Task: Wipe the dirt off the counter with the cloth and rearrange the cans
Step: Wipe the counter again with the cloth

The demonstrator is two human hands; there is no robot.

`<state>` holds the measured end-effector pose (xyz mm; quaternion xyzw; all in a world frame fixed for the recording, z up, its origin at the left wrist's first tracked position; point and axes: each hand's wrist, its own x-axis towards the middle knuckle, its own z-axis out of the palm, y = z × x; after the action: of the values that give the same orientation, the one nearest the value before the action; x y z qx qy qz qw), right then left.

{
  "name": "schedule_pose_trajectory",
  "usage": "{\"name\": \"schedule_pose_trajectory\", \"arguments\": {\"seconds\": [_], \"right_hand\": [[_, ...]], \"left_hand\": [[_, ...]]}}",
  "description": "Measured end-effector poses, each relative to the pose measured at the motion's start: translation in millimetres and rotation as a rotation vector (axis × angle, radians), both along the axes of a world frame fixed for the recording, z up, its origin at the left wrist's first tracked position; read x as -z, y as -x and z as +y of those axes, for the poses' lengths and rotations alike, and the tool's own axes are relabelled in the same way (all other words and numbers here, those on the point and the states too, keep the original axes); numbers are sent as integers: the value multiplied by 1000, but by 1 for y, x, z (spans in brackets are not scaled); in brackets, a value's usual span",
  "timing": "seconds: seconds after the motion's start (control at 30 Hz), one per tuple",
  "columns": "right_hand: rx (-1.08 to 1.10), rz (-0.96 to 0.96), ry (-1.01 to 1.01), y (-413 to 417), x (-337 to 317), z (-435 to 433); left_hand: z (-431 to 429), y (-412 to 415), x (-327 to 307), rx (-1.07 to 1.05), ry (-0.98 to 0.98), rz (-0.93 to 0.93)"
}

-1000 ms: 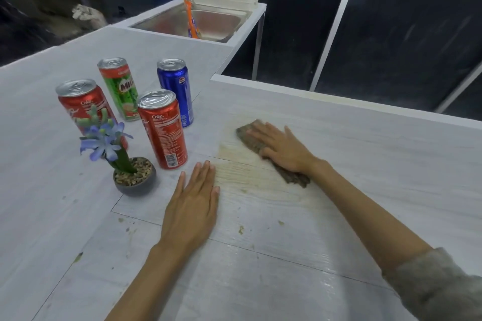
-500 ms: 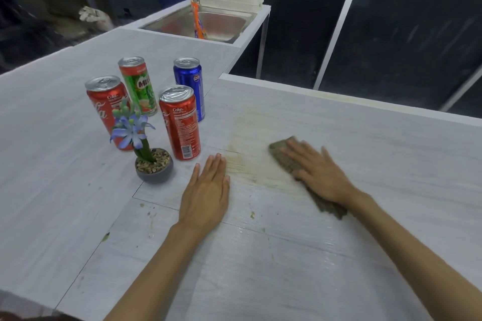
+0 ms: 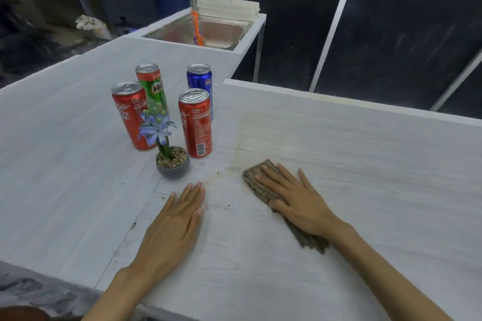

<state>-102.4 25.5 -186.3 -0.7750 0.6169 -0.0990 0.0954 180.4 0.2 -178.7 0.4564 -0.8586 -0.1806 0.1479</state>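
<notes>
My right hand (image 3: 297, 200) lies flat on a brown-grey cloth (image 3: 257, 177) and presses it onto the white counter (image 3: 339, 159). A faint yellowish smear (image 3: 250, 135) marks the counter just beyond the cloth. My left hand (image 3: 174, 224) rests flat on the counter with fingers together, holding nothing. Small crumbs of dirt (image 3: 212, 177) lie near its fingertips. Behind stand several cans: a red cola can (image 3: 197, 124), a second red cola can (image 3: 130, 114), a green Milo can (image 3: 152, 87) and a blue can (image 3: 200, 85).
A small grey pot with a blue flower (image 3: 170, 161) stands in front of the cans. At the back are a steel sink (image 3: 216, 31) with a tap, an orange brush and a white drying rack (image 3: 227, 6). The counter's far edge drops off to dark floor.
My right hand has dragged the cloth back towards me and to the left, over the smear. The left hand stays flat where it was. The view has shifted left.
</notes>
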Motion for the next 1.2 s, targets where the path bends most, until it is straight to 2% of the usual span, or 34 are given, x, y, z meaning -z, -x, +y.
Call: {"name": "schedule_pose_trajectory", "arguments": {"seconds": [0.1,0.2,0.33,0.43,0.53,0.6,0.67,0.77,0.87,0.93,1.03,1.1,1.2], "right_hand": [[221,48,-68,24,-9,-31],[422,58,-111,4,-17,-86],[331,47,-68,-72,-10,-98],[230,43,46,-108,4,-44],[187,23,51,-94,8,7],[302,47,9,-59,4,19],[514,45,-64,-26,-4,13],[709,19,-99,-36,-16,-18],[560,22,-18,-103,-12,-30],[417,43,47,-141,-1,-3],[303,7,66,-137,9,58],[414,13,35,-98,8,77],[755,80,-54,-66,-5,54]], "left_hand": [[-6,-12,2,5,13,-21],[-11,-16,5,18,36,-33],[-15,-17,10,50,85,-44],[-17,-17,14,47,160,-82],[-14,-17,16,46,188,-99],[-13,-18,15,48,176,-108],[-13,-19,13,56,152,-101],[-15,-20,10,65,66,-48],[-17,-24,6,89,20,8],[-16,-31,6,110,23,26],[-18,-53,6,124,53,31],[-23,-75,5,114,81,8],[-35,-106,2,77,95,-6]]}}
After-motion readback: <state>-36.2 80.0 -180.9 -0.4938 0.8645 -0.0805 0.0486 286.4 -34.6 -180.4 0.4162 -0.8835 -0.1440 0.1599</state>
